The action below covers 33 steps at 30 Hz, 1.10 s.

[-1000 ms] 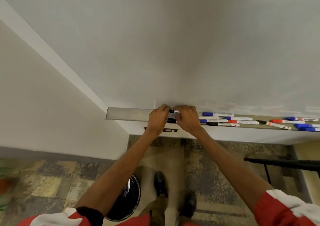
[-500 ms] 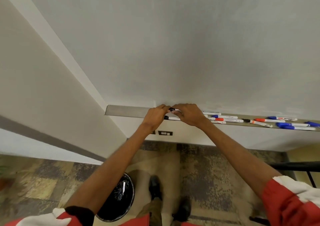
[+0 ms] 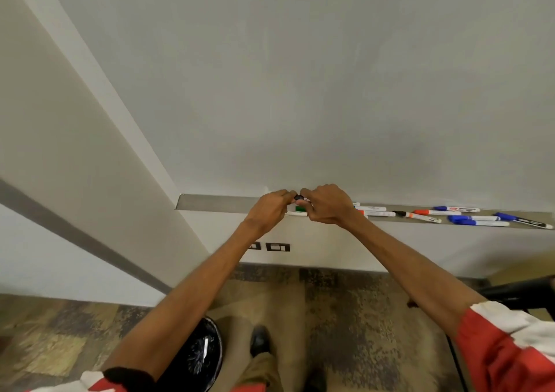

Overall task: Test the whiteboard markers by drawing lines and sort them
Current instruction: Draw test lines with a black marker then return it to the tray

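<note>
The black marker (image 3: pixel 298 197) is held between the two hands just above the left part of the tray (image 3: pixel 216 203), close against the bottom edge of the whiteboard (image 3: pixel 300 91). Only a short dark piece of it shows in the gap between the fingertips. The rest is hidden, so I cannot tell which end is cap and which is barrel.

The left hand (image 3: pixel 268 210) has its fingers curled and pinches the marker from the left. The right hand (image 3: pixel 329 205) is likewise curled round it from the right. The marker's long axis seems to run left to right, parallel to the tray, with a hand at each end and neither clearly nearer. That suits pulling the cap off along the axis, which looks like the step in hand. The board directly above carries no drawn line.

Just below the hands a green-capped marker (image 3: pixel 299 209) lies on the tray. Further right are a red-capped marker (image 3: pixel 432 212), a blue-capped marker (image 3: pixel 456 209) and more blue ones (image 3: pixel 477 220), all lying roughly along the tray. Their barrels carry printing and a small red patch, too small to read.

On the floor below stands a black bin (image 3: pixel 198 358).
</note>
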Tool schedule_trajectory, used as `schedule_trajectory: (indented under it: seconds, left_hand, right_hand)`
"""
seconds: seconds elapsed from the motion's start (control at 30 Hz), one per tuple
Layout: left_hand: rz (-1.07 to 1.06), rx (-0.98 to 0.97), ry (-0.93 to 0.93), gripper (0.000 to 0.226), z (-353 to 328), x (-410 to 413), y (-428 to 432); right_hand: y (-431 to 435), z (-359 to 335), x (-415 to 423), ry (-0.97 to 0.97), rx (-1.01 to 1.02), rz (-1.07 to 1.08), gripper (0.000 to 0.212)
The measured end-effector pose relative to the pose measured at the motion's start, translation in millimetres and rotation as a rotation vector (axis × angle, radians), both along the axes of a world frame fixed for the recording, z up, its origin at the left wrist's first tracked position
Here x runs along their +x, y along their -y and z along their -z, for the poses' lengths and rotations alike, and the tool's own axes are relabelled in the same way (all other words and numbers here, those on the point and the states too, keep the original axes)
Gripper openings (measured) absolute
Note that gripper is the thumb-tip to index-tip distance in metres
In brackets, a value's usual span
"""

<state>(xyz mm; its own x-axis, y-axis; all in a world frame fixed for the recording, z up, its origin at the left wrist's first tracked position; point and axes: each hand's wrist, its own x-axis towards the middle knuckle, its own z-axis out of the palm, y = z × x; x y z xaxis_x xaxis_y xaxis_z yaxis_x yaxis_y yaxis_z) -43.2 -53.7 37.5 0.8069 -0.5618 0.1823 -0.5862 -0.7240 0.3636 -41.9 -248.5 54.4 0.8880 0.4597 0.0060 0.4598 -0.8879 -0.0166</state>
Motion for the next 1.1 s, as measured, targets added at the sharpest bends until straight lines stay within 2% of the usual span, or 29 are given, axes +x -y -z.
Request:
schedule_trajectory:
  seconds: [0.07,0.23,0.33,0.4,0.43,0.53,0.6,0.67,0.8,0.97,1.1]
  left_hand:
    - [0.006,-0.007,0.013,0.029,-8,-3,5]
    - [0.016,-0.023,0.057,0.038,-32,-5,16]
    - [-0.041,-0.119,0.107,0.034,-45,-2,21]
    - [-0.125,-0.218,0.172,0.028,-56,1,25]
    - [-0.177,-0.293,0.199,0.026,-62,3,27]
    - [-0.312,-0.605,0.175,0.025,-95,9,40]
    - [-0.311,-0.776,0.153,0.027,-121,17,51]
    - [-0.287,-0.851,0.153,0.031,-147,24,60]
    - [-0.248,-0.868,0.203,0.044,-200,35,72]
    - [-0.203,-0.916,0.347,0.03,-256,40,78]
    - [-0.167,-0.906,0.468,0.03,-295,47,81]
  right_hand:
    - [7,-8,-2,0.005,-0.014,0.018,0.046]
    - [27,-26,-1,0.061,0.006,0.03,0.05]
    - [35,-42,-3,0.159,0.094,0.057,0.06]
    - [35,-54,-2,0.222,0.257,0.118,0.072]
    - [34,-62,-1,0.247,0.379,0.162,0.07]
    - [25,-97,5,0.295,0.728,0.278,0.048]
    - [17,-129,8,0.291,0.858,0.335,0.042]
    - [9,-157,12,0.259,0.955,0.366,0.035]
    - [4,-203,15,0.288,1.159,0.245,0.015]
    - [10,-259,12,0.428,1.211,0.015,0.017]
    - [18,-303,16,0.452,1.337,-0.047,0.022]
